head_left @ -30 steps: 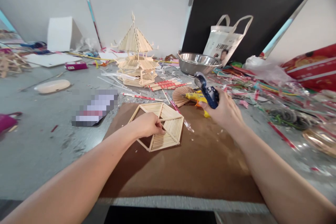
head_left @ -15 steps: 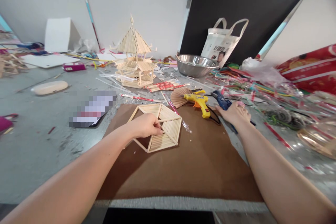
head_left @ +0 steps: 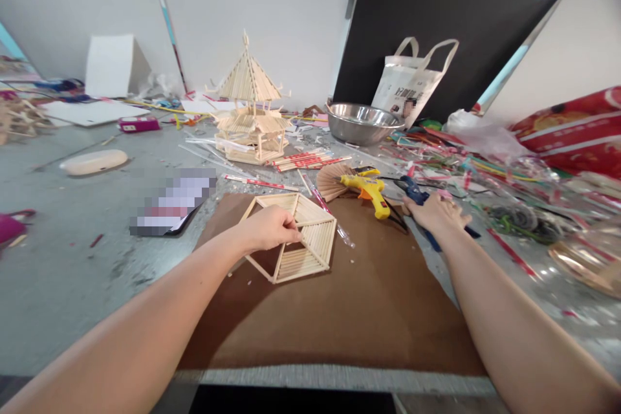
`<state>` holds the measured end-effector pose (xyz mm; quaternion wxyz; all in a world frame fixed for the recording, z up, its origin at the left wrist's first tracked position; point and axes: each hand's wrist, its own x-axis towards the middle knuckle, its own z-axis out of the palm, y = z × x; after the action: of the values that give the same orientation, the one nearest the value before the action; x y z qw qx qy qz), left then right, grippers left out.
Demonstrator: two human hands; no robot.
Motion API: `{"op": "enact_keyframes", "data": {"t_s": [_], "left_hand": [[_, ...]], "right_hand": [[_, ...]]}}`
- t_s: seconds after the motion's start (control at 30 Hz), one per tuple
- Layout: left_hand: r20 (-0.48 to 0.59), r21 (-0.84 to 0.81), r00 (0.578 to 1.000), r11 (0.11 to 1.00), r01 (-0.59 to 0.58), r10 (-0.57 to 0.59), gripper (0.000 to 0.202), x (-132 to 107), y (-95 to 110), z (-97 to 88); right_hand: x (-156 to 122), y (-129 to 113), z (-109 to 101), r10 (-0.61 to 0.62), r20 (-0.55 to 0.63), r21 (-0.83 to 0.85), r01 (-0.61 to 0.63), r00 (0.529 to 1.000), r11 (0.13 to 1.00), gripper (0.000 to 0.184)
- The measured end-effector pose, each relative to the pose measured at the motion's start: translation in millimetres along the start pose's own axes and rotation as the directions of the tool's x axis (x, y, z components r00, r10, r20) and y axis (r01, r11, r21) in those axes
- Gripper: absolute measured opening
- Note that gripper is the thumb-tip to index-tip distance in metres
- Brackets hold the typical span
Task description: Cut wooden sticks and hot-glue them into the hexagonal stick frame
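A hexagonal frame of thin wooden sticks point(head_left: 317, 242) lies on a brown sheet point(head_left: 369, 317); parallel sticks fill some of its triangular sections, and others are open. My left hand point(head_left: 272, 228) is over the frame's middle with thumb and fingers pinched together. Whatever is between those fingertips is too small to make out. To the right, my right hand point(head_left: 439, 212) rests over a dark blue hand tool point(head_left: 414, 191), its fingers spread and not wrapped round it. The hand partly covers the tool, so I cannot tell its kind. A yellow glue gun point(head_left: 371, 191) lies close by.
A stick-built pagoda model point(head_left: 250, 103) stands behind the frame, beside red-and-white wrapped sticks point(head_left: 310, 158). Further back is a metal bowl point(head_left: 363, 123). A phone point(head_left: 174, 204) and a white oblong case point(head_left: 94, 162) lie left. Plastic wrappers and scraps point(head_left: 509, 181) clutter the right.
My left fingertips have shifted slightly up from the lower filled section towards the frame's centre. My right hand's fingers are spread a little wider over the blue tool.
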<state>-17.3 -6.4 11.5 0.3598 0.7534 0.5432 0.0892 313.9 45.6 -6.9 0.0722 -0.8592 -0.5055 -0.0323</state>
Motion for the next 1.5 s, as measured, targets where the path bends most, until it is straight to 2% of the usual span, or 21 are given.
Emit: {"op": "enact_keyframes", "data": {"t_s": [0.1, 0.27, 0.37, 0.43, 0.5, 0.53, 0.7, 0.87, 0.97, 1.1, 1.2, 1.27, 1.33, 1.43, 1.5], "left_hand": [[-0.022, -0.024, 1.0, 1.0, 0.01, -0.011, 0.026, 0.4, -0.3, 1.0], [-0.047, -0.061, 0.999, 0.998, -0.002, -0.001, 0.029, 2.3, -2.0, 2.2], [-0.052, -0.062, 0.999, 0.998, -0.008, 0.005, 0.027, 2.7, -2.2, 2.3], [-0.057, -0.063, 0.998, 0.998, -0.012, 0.008, 0.027, 3.0, -2.3, 2.4], [-0.062, -0.061, 0.998, 0.998, -0.011, 0.007, 0.028, 3.7, -3.0, 2.8], [-0.064, -0.059, 0.998, 0.998, -0.011, 0.007, 0.028, 4.2, -3.5, 3.0], [-0.075, -0.051, 0.997, 0.998, -0.021, 0.017, 0.028, 5.9, -5.1, 4.2], [-0.085, -0.081, 0.996, 0.996, -0.023, 0.016, 0.025, 4.5, -3.9, 4.4], [-0.091, -0.098, 0.996, 0.995, -0.029, 0.02, 0.024, 3.9, -3.8, 4.7], [-0.119, -0.123, 0.992, 0.991, -0.043, 0.028, 0.024, 3.9, -4.1, 5.4], [-0.166, -0.166, 0.986, 0.985, -0.054, 0.026, 0.025, 4.4, -4.2, 6.0], [-0.197, -0.191, 0.98, 0.98, -0.056, 0.018, 0.025, 4.9, -4.3, 6.7], [-0.217, -0.217, 0.976, 0.975, -0.053, 0.005, 0.024, 5.5, -4.4, 7.7], [-0.23, -0.284, 0.973, 0.957, -0.066, -0.001, 0.025, 5.8, -3.9, 9.7], [-0.225, -0.329, 0.974, 0.941, -0.075, -0.001, 0.025, 5.3, -3.0, 10.9]], "right_hand": [[0.5, 4.8, -1.4, -0.019, 0.016, 0.024, 0.019, 1.0, 1.0, 0.087], [10.2, 9.0, 1.9, 0.102, 0.004, 0.039, -0.102, 0.995, 0.994, 0.082], [9.5, 11.7, -1.7, 0.215, -0.016, 0.049, -0.214, 0.976, 0.976, 0.081], [5.1, 12.3, -7.7, 0.183, -0.048, 0.062, -0.18, 0.982, 0.982, 0.083], [1.0, 11.5, -14.7, 0.044, -0.104, 0.062, -0.038, 0.994, 0.997, 0.082], [0.2, 10.9, -17.8, 0.023, -0.117, 0.046, -0.018, 0.993, 0.999, 0.081], [10.6, 14.0, -18.9, 0.174, -0.058, -0.052, -0.177, 0.983, 0.983, 0.073], [19.0, 19.2, -3.1, 0.19, 0.083, -0.111, -0.18, 0.978, 0.977, 0.075], [17.5, 15.2, 0.3, 0.134, 0.115, -0.126, -0.12, 0.984, 0.985, 0.077], [12.7, 8.7, -11.7, 0.074, 0.127, -0.156, -0.053, 0.989, 0.986, 0.063], [3.4, 0.9, -26.9, 0.02, 0.025, -0.149, -0.016, 0.999, 0.989, 0.046], [-7.2, -9.4, -32.7, -0.088, -0.056, -0.103, 0.082, 0.995, 0.991, 0.043], [-19.3, -23.2, -31.6, -0.184, -0.087, -0.071, 0.178, 0.979, 0.981, 0.045], [-33.3, -42.9, -19.8, -0.348, 0.003, 0.013, 0.348, 0.938, 0.938, 0.052], [-36.6, -50.2, -10.5, -0.376, 0.026, 0.02, 0.376, 0.926, 0.927, 0.053]]}}
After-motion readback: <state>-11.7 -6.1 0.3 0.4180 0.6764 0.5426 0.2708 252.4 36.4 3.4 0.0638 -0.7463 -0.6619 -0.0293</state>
